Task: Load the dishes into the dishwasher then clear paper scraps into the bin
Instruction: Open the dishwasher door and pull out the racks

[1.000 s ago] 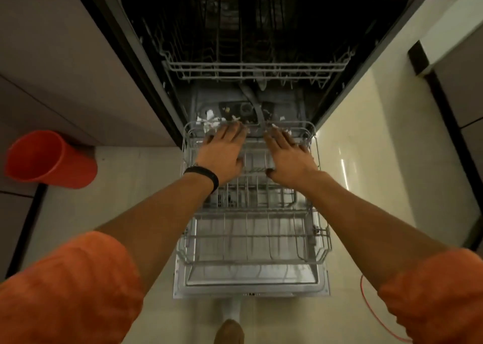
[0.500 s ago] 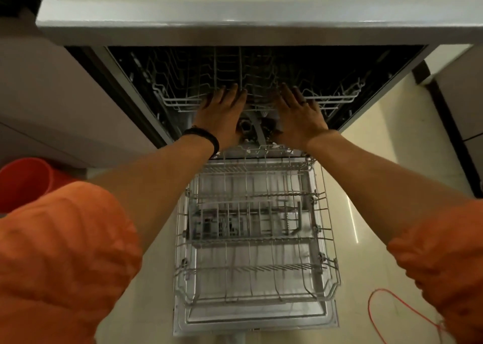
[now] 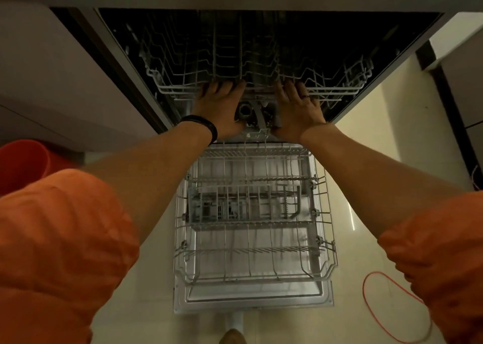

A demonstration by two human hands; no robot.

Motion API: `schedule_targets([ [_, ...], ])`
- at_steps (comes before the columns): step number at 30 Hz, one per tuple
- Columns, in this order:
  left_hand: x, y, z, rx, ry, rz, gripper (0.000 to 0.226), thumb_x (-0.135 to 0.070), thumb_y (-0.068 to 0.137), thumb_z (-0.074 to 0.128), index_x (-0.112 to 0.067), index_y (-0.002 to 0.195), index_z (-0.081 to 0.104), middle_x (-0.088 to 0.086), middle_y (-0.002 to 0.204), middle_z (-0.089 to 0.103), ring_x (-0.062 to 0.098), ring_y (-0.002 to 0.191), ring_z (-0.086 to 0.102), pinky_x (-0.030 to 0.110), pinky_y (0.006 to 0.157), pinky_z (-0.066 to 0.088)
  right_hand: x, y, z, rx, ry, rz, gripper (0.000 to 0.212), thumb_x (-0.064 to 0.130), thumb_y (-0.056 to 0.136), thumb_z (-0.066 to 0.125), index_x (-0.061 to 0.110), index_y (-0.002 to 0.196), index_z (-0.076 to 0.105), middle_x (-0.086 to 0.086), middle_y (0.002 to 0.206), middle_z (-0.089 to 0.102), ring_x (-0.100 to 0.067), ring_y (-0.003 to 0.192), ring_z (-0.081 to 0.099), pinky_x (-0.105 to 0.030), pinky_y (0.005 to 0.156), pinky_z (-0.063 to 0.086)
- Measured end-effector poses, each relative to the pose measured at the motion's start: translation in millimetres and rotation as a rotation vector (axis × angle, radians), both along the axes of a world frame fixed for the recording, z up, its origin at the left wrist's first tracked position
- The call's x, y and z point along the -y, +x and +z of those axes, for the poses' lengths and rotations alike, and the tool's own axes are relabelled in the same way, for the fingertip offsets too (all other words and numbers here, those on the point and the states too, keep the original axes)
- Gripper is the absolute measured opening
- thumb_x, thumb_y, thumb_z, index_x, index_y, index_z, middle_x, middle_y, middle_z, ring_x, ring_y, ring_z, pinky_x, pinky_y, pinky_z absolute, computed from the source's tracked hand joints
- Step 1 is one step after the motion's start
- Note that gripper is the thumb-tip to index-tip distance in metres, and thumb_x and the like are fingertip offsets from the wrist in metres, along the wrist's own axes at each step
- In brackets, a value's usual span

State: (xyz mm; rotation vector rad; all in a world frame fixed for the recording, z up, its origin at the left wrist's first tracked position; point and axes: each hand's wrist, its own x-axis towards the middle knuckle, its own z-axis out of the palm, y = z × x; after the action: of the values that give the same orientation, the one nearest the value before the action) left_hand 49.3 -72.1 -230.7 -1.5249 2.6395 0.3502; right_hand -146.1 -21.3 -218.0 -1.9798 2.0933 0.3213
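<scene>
Stretched far forward: left hand (image 3: pixel 222 108) and right hand (image 3: pixel 298 108) level, palms down, slightly apart, fingers (image 3: pixel 290 88) pointing ahead, tip curl unclear. Behind left hand, black band (image 3: pixel 202 127) on wrist.

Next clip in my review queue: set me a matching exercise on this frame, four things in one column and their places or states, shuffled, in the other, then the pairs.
Things:
1. lower rack
2. upper rack
3. orange bucket
4. orange cord

Places or states:
A. looped on the floor, right side
B. inside the dishwasher, left hand and right hand at its front rail
C. pulled out over the open door, holding no dishes
D. at the far left edge of view

Pairs: 1-C, 2-B, 3-D, 4-A.
</scene>
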Motion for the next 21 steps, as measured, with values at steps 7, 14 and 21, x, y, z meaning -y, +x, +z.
schedule_targets([
  [7, -49.7, 3.5, 1.8, 0.043, 0.013, -0.002, 0.095, -0.056, 0.087, 0.062, -0.025, 0.161, 0.01, 0.005, 0.159, 0.03, 0.034, 0.145, 0.027, 0.054, 0.122, 0.018, -50.2, 5.3, 0.6, 0.023, 0.024, -0.004, 0.115, 0.042, 0.089, 0.074, 0.018, 0.162, -0.011, -0.009, 0.171, -0.011, -0.033, 0.157, -0.01, -0.055, 0.124, 0.013],
  [14, -116.8, 9.8, 2.4, 0.043, 0.03, 0.001, 0.092, -0.054, 0.088, 0.062, -0.023, 0.161, 0.015, 0.006, 0.161, 0.031, 0.033, 0.147, 0.027, 0.055, 0.122, 0.018, -114.7, 2.9, -4.2, 0.055, 0.024, 0.04, 0.115, 0.041, 0.086, 0.075, 0.02, 0.163, -0.007, -0.008, 0.171, -0.005, -0.034, 0.157, -0.005, -0.058, 0.122, 0.02],
  [21, -169.4, 16.3, 7.8, 0.059, 0.041, 0.002, 0.09, -0.057, 0.088, 0.061, -0.022, 0.16, 0.019, 0.009, 0.158, 0.036, 0.035, 0.145, 0.032, 0.056, 0.121, 0.022, -166.2, 13.5, -0.2, 0.075, 0.018, 0.041, 0.112, 0.042, 0.084, 0.078, 0.015, 0.162, 0.002, -0.012, 0.169, 0.009, -0.037, 0.156, 0.004, -0.062, 0.119, 0.028],
])
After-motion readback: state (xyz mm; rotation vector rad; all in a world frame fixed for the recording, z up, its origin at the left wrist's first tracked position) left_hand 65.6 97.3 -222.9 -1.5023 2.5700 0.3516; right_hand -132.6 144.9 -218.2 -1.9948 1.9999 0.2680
